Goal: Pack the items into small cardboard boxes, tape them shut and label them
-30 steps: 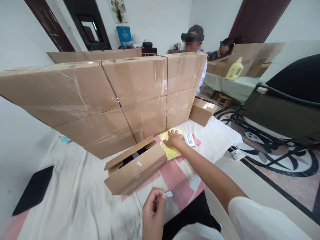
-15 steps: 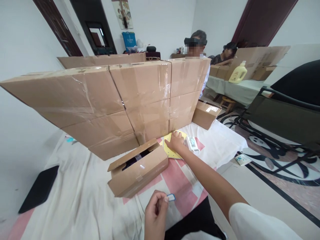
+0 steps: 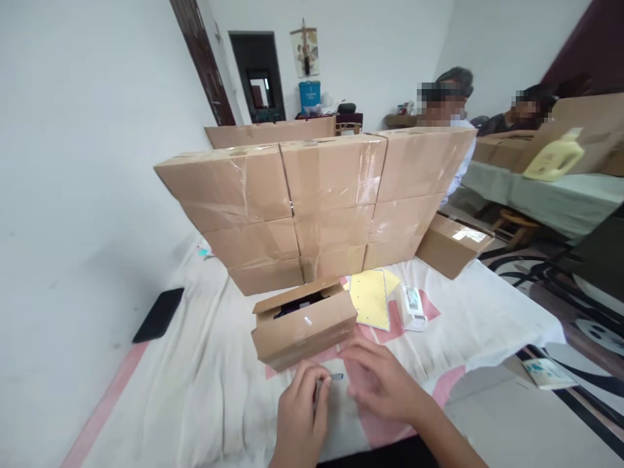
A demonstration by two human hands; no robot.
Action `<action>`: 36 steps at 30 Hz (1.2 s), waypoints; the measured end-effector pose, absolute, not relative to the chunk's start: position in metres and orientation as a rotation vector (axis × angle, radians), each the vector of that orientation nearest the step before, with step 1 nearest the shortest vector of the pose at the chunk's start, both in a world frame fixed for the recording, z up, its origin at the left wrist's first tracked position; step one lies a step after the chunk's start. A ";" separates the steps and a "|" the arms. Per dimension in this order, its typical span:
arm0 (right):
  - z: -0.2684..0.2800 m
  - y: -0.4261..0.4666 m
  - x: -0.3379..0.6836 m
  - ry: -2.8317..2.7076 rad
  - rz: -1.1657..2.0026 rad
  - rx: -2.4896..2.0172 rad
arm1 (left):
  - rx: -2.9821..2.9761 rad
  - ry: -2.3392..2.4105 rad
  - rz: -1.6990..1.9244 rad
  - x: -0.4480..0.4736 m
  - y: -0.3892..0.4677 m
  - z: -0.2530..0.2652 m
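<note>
My left hand (image 3: 301, 409) pinches a small blue-edged label (image 3: 337, 376) between thumb and forefinger; it is seen nearly edge-on. Just to its right hovers my right hand (image 3: 383, 383), slightly blurred, fingers stretched and thumb apart, with nothing visible in it. Beyond both hands lies a cardboard box (image 3: 312, 335) with its flap partly raised and something dark inside. Beside that box is a yellow dotted sheet (image 3: 369, 300) with a scalloped edge. Right of the sheet rests a white plastic item (image 3: 413, 311) with a picture on it, its kind unclear.
A wall of taped cartons (image 3: 331, 175) stands behind the box. A black flat object (image 3: 160, 315) lies at left on the cloth-covered table (image 3: 205, 390). Another carton (image 3: 451, 244) sits at the right edge. Two people are beyond, near a yellow jug (image 3: 553, 156).
My right hand has left the yellow sheet and come back beside my left hand. The label in my left hand has turned to a thin edge. The view has swung left.
</note>
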State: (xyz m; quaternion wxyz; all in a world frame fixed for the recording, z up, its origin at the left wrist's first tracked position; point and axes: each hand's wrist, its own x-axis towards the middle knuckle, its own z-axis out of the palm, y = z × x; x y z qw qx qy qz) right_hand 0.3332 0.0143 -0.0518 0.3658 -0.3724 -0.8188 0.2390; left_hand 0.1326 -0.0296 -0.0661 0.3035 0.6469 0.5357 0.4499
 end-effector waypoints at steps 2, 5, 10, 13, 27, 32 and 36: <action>-0.048 -0.004 0.325 -2.206 0.646 -0.907 | 1.790 1.403 1.159 0.130 -0.032 -0.062; -0.044 -0.012 0.318 -2.244 0.570 -0.929 | 1.842 1.358 1.151 0.128 -0.037 -0.057; -0.027 -0.001 0.326 -2.159 0.529 -0.895 | 1.922 1.369 1.321 0.111 -0.030 -0.045; -0.011 0.010 0.333 -2.051 0.547 -0.915 | 2.063 1.526 1.561 0.094 -0.005 -0.025; 0.005 0.094 0.308 -2.064 0.098 -0.927 | 2.297 1.664 0.984 0.089 0.086 0.027; -0.012 0.112 0.295 -2.155 0.082 -0.918 | 2.222 1.686 0.902 0.089 0.096 0.014; -0.030 0.112 0.295 -2.110 0.161 -0.942 | 2.121 1.700 0.810 0.092 0.100 0.007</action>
